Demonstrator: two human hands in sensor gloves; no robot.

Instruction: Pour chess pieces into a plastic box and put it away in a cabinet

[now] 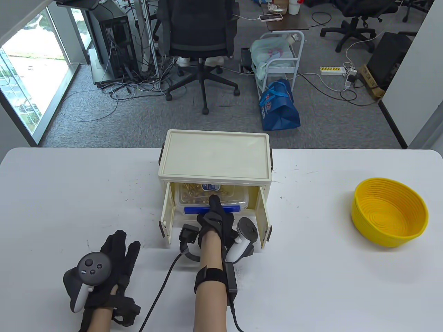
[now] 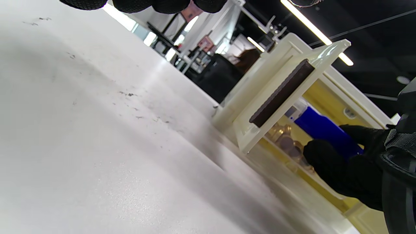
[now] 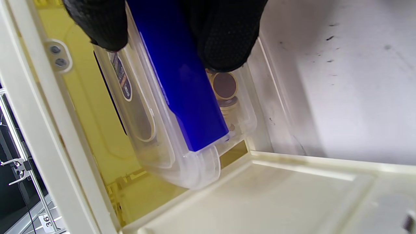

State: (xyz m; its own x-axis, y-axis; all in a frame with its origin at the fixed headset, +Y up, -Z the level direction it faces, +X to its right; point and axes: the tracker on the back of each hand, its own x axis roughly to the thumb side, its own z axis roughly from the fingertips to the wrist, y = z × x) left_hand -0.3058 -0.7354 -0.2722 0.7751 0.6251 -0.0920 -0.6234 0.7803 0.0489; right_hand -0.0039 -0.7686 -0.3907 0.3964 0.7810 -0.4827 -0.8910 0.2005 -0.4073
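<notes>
- Clear plastic box [image 1: 211,197] with a blue clip [image 3: 182,84] along its near side, sitting inside the open cream cabinet [image 1: 214,155] at mid-table, both doors swung wide.
- Chess pieces [image 3: 225,86] visible through the box wall: round discs, piled loosely inside.
- Right hand [image 1: 215,217] reaching into the cabinet mouth, fingers [image 3: 224,39] curled over the blue clip and thumb on the other side, pinching the box's near edge.
- Left hand [image 1: 112,263] resting flat on the table [image 1: 69,193] left of the cabinet, fingers spread and straight, holding nothing.
- Yellow ribbed basket [image 1: 390,216] standing well apart on the right side of the table.
- Likely handling: rigid, smooth box, probably slippery on the cabinet floor and easy to slide; moderate weight from the pieces, which would shift and rattle if tilted.
- Best hold judged to be the clipped near rim or the two short ends, kept level.
- Storing seems nearly finished; doors not yet closed.
</notes>
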